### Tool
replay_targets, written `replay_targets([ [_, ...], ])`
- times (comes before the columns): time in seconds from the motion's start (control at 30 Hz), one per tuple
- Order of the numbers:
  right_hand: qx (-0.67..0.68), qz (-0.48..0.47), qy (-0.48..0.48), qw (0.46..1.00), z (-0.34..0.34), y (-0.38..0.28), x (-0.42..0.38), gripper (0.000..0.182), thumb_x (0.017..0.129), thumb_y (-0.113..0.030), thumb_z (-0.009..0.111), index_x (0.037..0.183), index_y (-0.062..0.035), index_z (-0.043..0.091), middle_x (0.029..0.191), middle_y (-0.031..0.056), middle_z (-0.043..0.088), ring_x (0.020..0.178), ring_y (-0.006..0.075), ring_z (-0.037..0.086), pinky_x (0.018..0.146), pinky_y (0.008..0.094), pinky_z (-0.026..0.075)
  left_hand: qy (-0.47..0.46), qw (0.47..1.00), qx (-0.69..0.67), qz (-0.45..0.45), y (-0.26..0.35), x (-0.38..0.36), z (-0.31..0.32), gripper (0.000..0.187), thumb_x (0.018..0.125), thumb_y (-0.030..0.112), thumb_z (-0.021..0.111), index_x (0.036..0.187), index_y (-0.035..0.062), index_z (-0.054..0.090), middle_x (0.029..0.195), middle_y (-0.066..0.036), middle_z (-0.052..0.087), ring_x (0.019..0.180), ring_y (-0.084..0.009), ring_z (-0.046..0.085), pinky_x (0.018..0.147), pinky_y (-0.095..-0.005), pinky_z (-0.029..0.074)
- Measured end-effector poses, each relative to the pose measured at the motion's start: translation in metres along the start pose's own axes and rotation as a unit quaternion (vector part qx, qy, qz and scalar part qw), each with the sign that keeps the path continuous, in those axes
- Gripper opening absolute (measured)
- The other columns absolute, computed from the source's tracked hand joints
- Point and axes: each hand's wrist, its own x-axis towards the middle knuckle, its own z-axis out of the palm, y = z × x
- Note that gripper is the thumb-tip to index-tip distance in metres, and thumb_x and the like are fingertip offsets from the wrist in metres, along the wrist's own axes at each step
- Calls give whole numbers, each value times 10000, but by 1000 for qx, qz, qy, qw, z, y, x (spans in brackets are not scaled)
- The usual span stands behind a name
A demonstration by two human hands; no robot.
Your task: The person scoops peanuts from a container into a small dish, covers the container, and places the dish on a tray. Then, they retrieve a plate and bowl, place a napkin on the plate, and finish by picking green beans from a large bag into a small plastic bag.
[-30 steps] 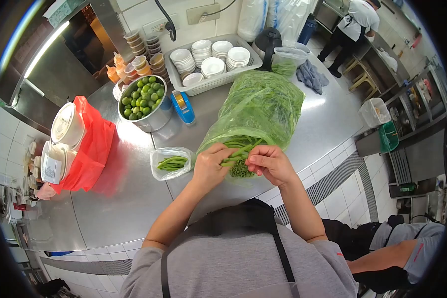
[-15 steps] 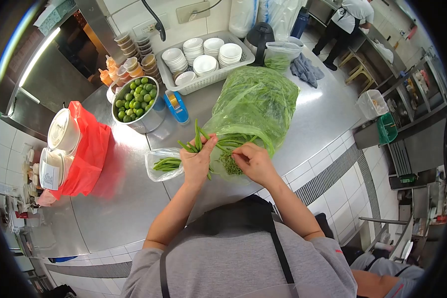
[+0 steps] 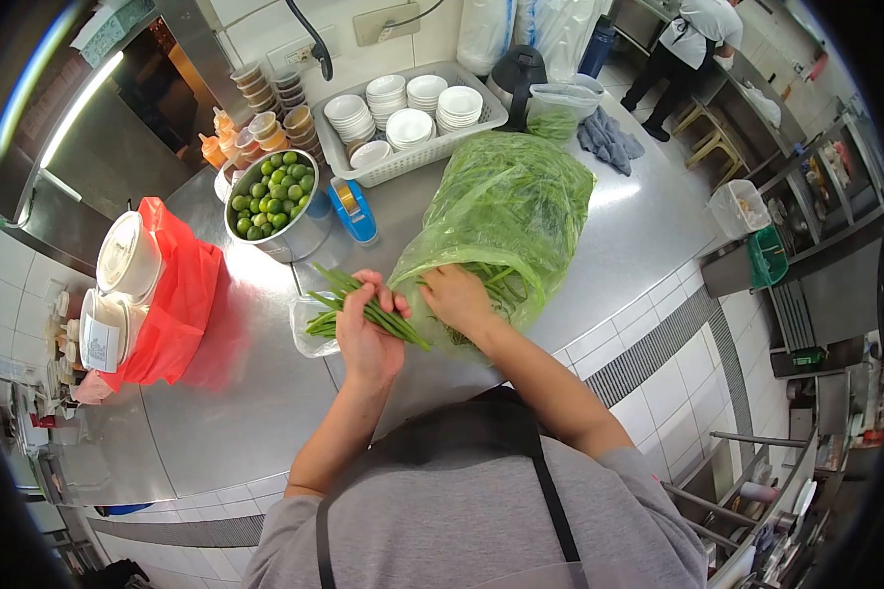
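Note:
A bunch of green beans (image 3: 393,325) lies across my left hand (image 3: 371,339), whose fingers are curled around it. The beans point up-left over a small clear plastic bag (image 3: 303,342), which is partly covered by them. Just to the right, my right hand (image 3: 459,299) is at the mouth of a large green plastic bag (image 3: 511,191) full of green beans. Its fingers are bent together among the bag's edge and the beans; what they grip is hidden.
Behind the bags stand a metal pot of green limes (image 3: 273,196), a blue tape dispenser (image 3: 352,211) and a basket of stacked white bowls (image 3: 403,162). A red bag with white tubs (image 3: 172,294) is at left. A grey cloth (image 3: 609,139) lies far right. Another person (image 3: 692,49) stands beyond.
My left hand has turned palm-up and tilted the beans leftward over the small bag. My right hand has moved up and left, from the near edge into the green bag's mouth.

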Motion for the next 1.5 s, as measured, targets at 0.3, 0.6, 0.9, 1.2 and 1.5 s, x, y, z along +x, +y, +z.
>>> replay_targets([
  [0.3, 71, -65, 89, 991, -91, -41, -2, 107, 687, -34, 631, 776, -31, 572, 757, 93, 588, 652, 262, 584, 577, 320, 479, -114, 894, 433, 5, 8, -1, -11, 225, 772, 66, 619, 992, 19, 614, 656, -21, 483, 497, -96, 457, 450, -267, 365],
  [0.6, 51, -55, 70, 995, -147, -22, -28, 59, 757, -63, 606, 794, -27, 577, 746, 88, 590, 652, 201, 591, 572, 295, 460, -290, 618, 676, 278, -11, 8, 1, 305, 612, 78, 685, 915, 77, 647, 772, -56, 498, 659, -214, 560, 560, -330, 472],
  [0.9, 578, 202, 66, 788, -120, -41, -26, 40, 777, -43, 600, 793, -13, 580, 697, 80, 558, 618, 175, 547, 579, 248, 436, -292, 793, 527, 87, -20, 5, -1, 134, 779, 96, 647, 874, 1, 642, 731, -51, 548, 567, -101, 538, 458, -219, 404],
  [1.2, 247, 80, 53, 964, -67, -8, -46, 120, 818, -88, 601, 904, -4, 600, 709, -15, 567, 615, 65, 512, 543, 212, 422, -87, 936, 335, 58, -15, 18, -10, 171, 840, 138, 598, 883, -27, 618, 703, -46, 601, 546, -75, 546, 404, -176, 365],
  [1.5, 680, 276, 161, 661, -82, -15, -42, 82, 844, -86, 559, 839, -19, 605, 664, -28, 544, 574, 31, 456, 500, 159, 344, -102, 961, 226, 127, -25, -3, -3, 161, 875, 133, 542, 892, -25, 568, 842, -90, 590, 628, -126, 565, 447, -204, 405],
])
